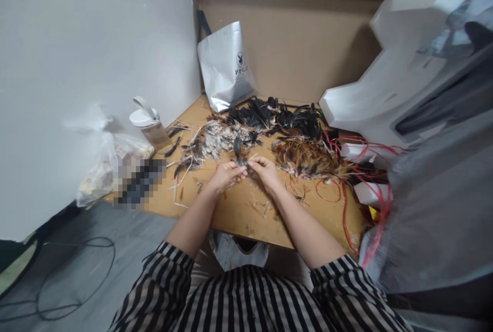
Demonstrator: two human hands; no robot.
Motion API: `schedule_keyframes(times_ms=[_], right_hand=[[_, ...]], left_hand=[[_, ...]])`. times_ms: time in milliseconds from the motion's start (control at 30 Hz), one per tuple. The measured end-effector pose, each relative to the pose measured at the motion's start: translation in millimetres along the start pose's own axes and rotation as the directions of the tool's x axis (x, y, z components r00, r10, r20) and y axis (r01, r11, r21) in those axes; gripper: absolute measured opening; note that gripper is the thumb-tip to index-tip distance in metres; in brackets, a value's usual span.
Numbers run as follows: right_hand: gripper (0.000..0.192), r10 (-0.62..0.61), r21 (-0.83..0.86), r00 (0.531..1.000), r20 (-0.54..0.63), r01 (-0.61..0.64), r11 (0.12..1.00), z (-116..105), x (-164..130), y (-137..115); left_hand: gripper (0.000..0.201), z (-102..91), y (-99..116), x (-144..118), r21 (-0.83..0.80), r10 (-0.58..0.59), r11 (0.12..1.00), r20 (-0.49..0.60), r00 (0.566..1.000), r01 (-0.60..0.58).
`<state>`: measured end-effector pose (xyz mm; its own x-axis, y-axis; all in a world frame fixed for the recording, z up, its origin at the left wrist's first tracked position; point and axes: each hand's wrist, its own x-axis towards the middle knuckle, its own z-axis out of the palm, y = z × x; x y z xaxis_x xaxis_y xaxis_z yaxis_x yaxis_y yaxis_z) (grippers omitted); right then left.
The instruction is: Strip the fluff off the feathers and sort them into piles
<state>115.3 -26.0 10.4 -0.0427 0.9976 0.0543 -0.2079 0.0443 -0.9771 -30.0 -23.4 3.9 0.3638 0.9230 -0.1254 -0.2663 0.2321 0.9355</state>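
Both hands meet over the middle of the board (246, 219). Left hand (227, 175) and right hand (264, 170) curled, fingertips pinching a small dark feather (238, 148) between them. Grey feathers (215, 139) lie just beyond, black feathers (277, 116) farther back, brown feathers (308, 157) to the right. Red cord (346, 188) far right. Bottle (150, 124) left, silver bag (225, 67) at the back.

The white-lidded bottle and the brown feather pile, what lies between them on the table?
In the head view, pale and dark feathers lie between the bottle and the brown feather pile.
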Motion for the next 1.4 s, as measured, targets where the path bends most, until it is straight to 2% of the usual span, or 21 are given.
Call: schedule_keyframes(times_ms=[200, 367, 433, 533, 633, 733, 833, 933, 1033, 1100, 1167, 1233, 1300, 1400], right_hand=[[0.023, -0.03, -0.107, 0.999, 0.033, 0.033, 0.994, -2, 1, 4], [0.026, -0.169, -0.307, 0.983, 0.075, 0.184, 0.934, -3, -1, 7], [0.027, -0.263, -0.444, 0.958, 0.116, 0.287, 0.849, -2, -5, 4], [0.023, -0.375, -0.651, 0.902, 0.212, 0.417, 0.635, 1, -11, -2], [0.017, -0.4, -0.77, 0.875, 0.273, 0.448, 0.455, 2, -15, -8], [0.014, -0.392, -0.82, 0.874, 0.287, 0.436, 0.372, 1, -17, -12], [0.014, -0.371, -0.833, 0.886, 0.278, 0.415, 0.365, 1, -17, -14], [0.014, -0.363, -0.824, 0.9, 0.242, 0.388, 0.413, 2, -18, -12], [0.016, -0.346, -0.784, 0.915, 0.207, 0.367, 0.501, 0, -15, -6], [0.021, -0.31, -0.736, 0.935, 0.171, 0.33, 0.591, -4, -10, -3], [0.027, -0.269, -0.676, 0.955, 0.125, 0.281, 0.681, -13, -5, -3], [0.027, -0.254, -0.644, 0.962, 0.096, 0.255, 0.721, -25, 1, -7], [0.024, -0.232, -0.693, 0.967, 0.104, 0.238, 0.681, -36, 7, -12], [0.023, -0.122, -0.808, 0.978, 0.172, 0.211, 0.55, -46, 12, -22]], left_hand=[[0.021, -1.2, -2, 1, 0.083, 0.009, 0.997, 0.016, 1.0, -0.01], [0.02, -7.8, -4, 5, -0.083, 0.021, 0.996, -0.002, 1.0, -0.021], [0.019, -10.2, -5, 6, -0.15, 0.03, 0.988, 0.01, 0.999, -0.028], [0.017, -11.1, -6, 7, -0.199, 0.025, 0.98, 0.032, 0.999, -0.018], [0.018, -9.6, -7, 5, -0.194, -0.003, 0.981, 0.032, 0.999, 0.009], [0.019, -8.4, -6, 4, -0.171, -0.026, 0.985, 0.031, 0.999, 0.031], [0.02, -8.1, -7, 4, -0.146, -0.028, 0.989, 0.021, 0.999, 0.031], [0.02, -7.6, -8, 4, -0.111, -0.027, 0.993, 0.003, 1.0, 0.028], [0.021, -7.2, -8, 5, -0.076, 0.0, 0.997, -0.017, 1.0, -0.001], [0.021, -7.9, -8, 5, -0.071, 0.035, 0.997, -0.031, 0.999, -0.037], [0.02, -9.7, -6, 6, -0.097, 0.072, 0.992, -0.059, 0.996, -0.077], [0.017, -12.2, -5, 7, -0.143, 0.102, 0.983, -0.106, 0.989, -0.116], [0.014, -14.4, -3, 7, -0.185, 0.123, 0.971, -0.148, 0.981, -0.149], [0.012, -16.3, -2, 8, -0.213, 0.124, 0.964, -0.176, 0.977, -0.161]])
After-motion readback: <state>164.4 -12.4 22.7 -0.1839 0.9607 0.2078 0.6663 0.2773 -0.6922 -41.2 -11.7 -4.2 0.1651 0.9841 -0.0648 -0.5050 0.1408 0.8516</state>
